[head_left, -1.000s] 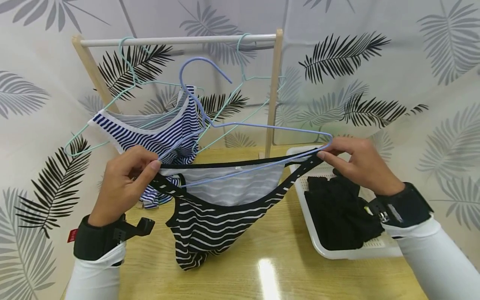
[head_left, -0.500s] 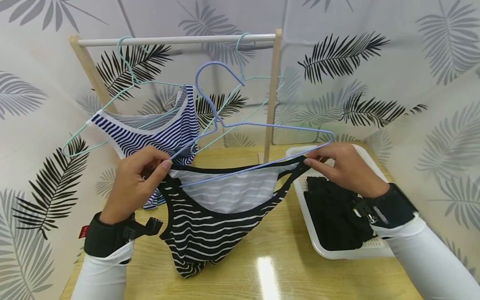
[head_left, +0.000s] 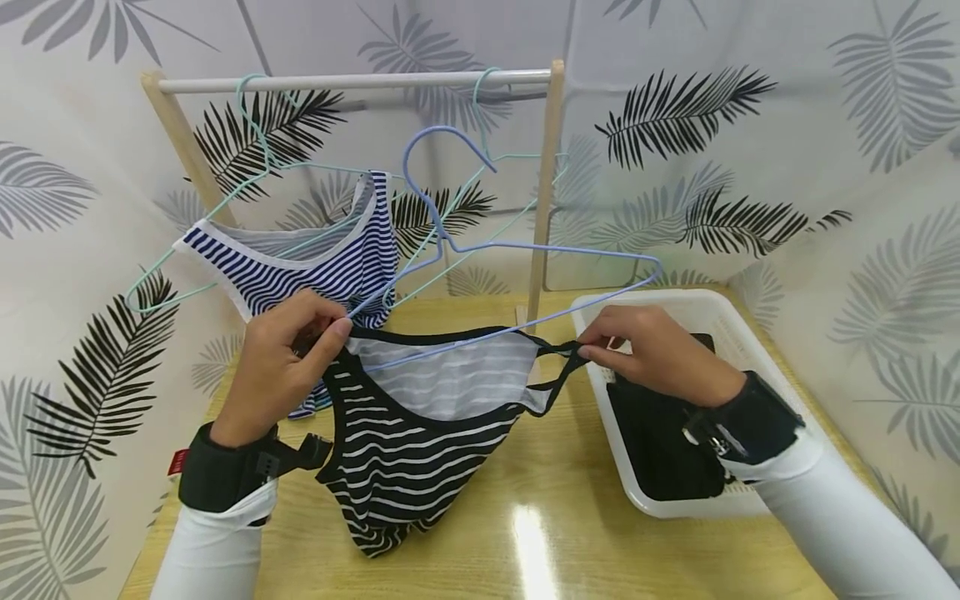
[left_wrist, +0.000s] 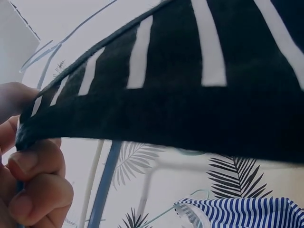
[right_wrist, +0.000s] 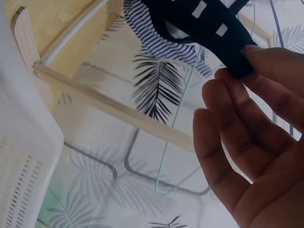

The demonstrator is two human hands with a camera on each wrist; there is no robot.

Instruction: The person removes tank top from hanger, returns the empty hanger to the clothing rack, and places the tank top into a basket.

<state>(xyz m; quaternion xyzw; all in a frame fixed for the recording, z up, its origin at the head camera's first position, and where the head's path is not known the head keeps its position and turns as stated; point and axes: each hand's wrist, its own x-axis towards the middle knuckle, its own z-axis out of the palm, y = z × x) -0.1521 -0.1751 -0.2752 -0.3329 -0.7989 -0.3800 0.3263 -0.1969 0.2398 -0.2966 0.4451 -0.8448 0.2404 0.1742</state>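
Note:
A black-and-white striped tank top point(head_left: 420, 458) hangs between both hands above the table. My left hand point(head_left: 288, 358) pinches its left strap together with the left end of a blue hanger point(head_left: 555, 247). The hanger's hook points up, and its lower bar runs down into the neckline. With thumb and forefinger, my right hand point(head_left: 645, 350) pinches the right strap point(right_wrist: 232, 52), its other fingers loosely bent in the right wrist view. That strap is below the hanger's bare right end. The left wrist view shows the striped cloth point(left_wrist: 175, 71) stretched from the fingers. The hanger's left tip is hidden.
Behind stands a rack point(head_left: 352, 82) with a white rail and wooden posts. On it hang a blue-and-white striped top point(head_left: 300, 267) on a mint hanger and another mint hanger point(head_left: 510, 155). At right, a white basket point(head_left: 637, 496) holds black clothing point(head_left: 663, 450).
The right hand has moved left and down with its strap, away from the hanger's right end, which is now uncovered. The left hand and hanger hook have shifted right, and the top sags more.

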